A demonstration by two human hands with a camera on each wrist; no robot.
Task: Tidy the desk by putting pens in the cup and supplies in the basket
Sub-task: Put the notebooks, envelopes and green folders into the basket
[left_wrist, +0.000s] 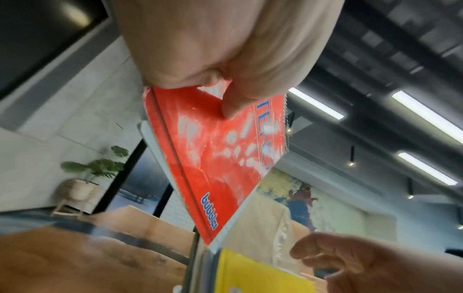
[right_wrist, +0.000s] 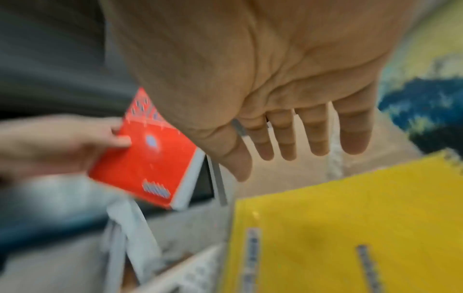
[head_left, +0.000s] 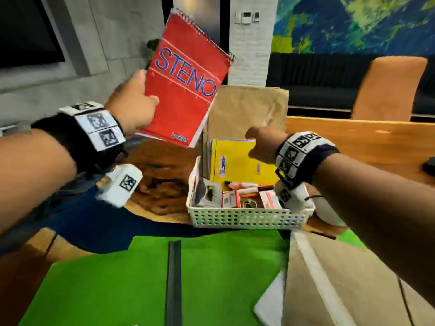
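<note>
Wooden table (head_left: 367,147) spread across the head view from 9 to 3 o'clock, dark blue inlay at its near edge. Green folder (head_left: 122,276) flat at 6 o'clock, a black strip (head_left: 173,281) running down its middle; brown envelope (head_left: 329,283) overlapping it at 5 o'clock. Tan chair (head_left: 390,88) beyond the table at 2 o'clock.

White perforated basket (head_left: 237,216) just right of centre, on the table. Standing inside against its back: brown paper bag (head_left: 249,109) at 12 o'clock of the basket, yellow notebook (head_left: 237,161) upright in front of it. Small boxes and a marker (head_left: 244,184) lying low in the basket's front part; too small to name further.

Red steno pad (head_left: 186,85), spiral-bound at the top, held in the air at 11 o'clock of the basket, tilted, lower corner just above the basket's left rear corner, not yet inside. Blue "STENO" across the cover.

Left hand (head_left: 131,107) gripping the pad's left edge, thumb (left_wrist: 233,103) pressed on the cover, remaining fingers behind the pad. Right hand (head_left: 261,147) hovering over the yellow notebook at 3 o'clock of the basket, holding nothing; in the right wrist view, fingers (right_wrist: 318,134) straight and held close together, palm facing the notebook, apart from it.

Both wrists banded in black straps with printed marker tags.
</note>
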